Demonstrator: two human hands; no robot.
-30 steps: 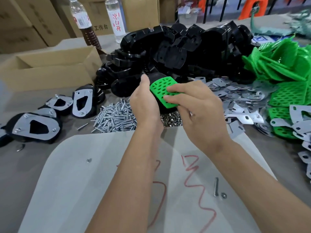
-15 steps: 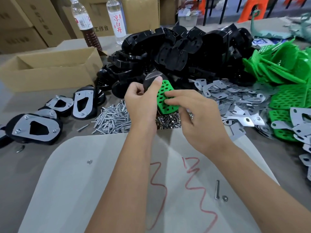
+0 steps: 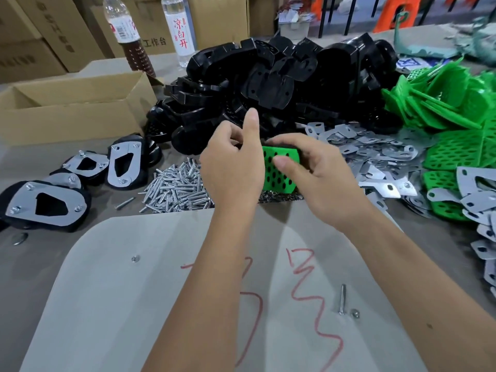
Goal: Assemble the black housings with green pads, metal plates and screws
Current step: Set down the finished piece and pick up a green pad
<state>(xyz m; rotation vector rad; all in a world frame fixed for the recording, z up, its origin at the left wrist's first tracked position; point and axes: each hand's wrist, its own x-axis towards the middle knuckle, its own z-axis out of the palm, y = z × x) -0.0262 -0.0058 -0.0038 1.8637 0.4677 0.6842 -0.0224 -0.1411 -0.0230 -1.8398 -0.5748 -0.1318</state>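
Head view: both hands work above the desk (image 3: 32, 269), just over the screws (image 3: 174, 189). The right hand (image 3: 314, 181) grips a green pad (image 3: 279, 170), thumb on its perforated face and fingers curled over the top edge, where a black housing (image 3: 302, 157) shows only as a thin dark rim behind the pad. The left hand (image 3: 230, 167) is curled at the pad's left edge with the thumb raised; whether it really pinches the part I cannot tell, because its fingers are hidden.

The risks, as I judge them:
- The pad may sit crooked in the housing, because the hands cover most of the joint. Then the holes would not line up for the screws.
- The grip is mostly on one side, so a hard push may flip the pad out.
- A dropped piece would fall into the screws or the plates (image 3: 375, 162) and scatter them.
- The loose screw (image 3: 342, 299) near the right forearm may be swept off.
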